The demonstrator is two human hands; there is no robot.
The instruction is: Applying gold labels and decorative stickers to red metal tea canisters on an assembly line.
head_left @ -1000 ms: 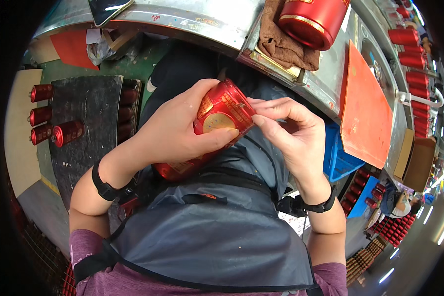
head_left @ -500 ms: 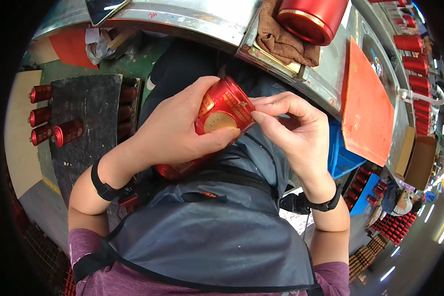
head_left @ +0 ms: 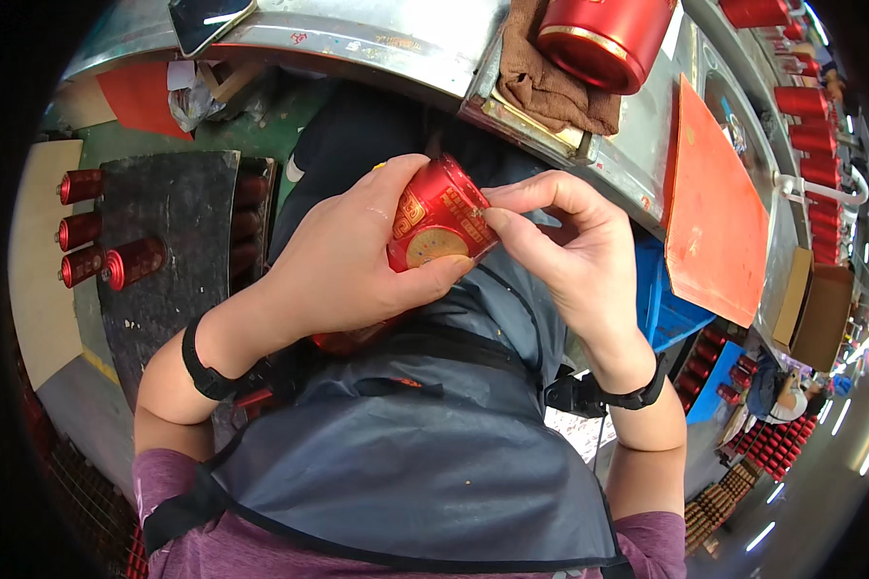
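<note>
Red can [head_left: 444,207] held tilted above the lap, over the grey apron [head_left: 406,463]. Body gripped by the left hand [head_left: 357,236], thumb laid along the gold disc [head_left: 434,248]; rim end met by thumb and forefinger of the right hand [head_left: 570,241] (tightly pinched or only touching, cannot be told at this size). Some room is left between can and bench edge; wider room is left between left forearm and black board [head_left: 179,299]. Counted: one can in hand, one larger canister [head_left: 608,39] set on one folded brown cloth [head_left: 550,96], four small canisters [head_left: 135,262] along the black board, one phone [head_left: 208,21]. Metal bench [head_left: 377,48] is scuffed; orange board [head_left: 714,222] is slanted above blue crate [head_left: 668,314]. Green floor [head_left: 140,130] is seen below.
</note>
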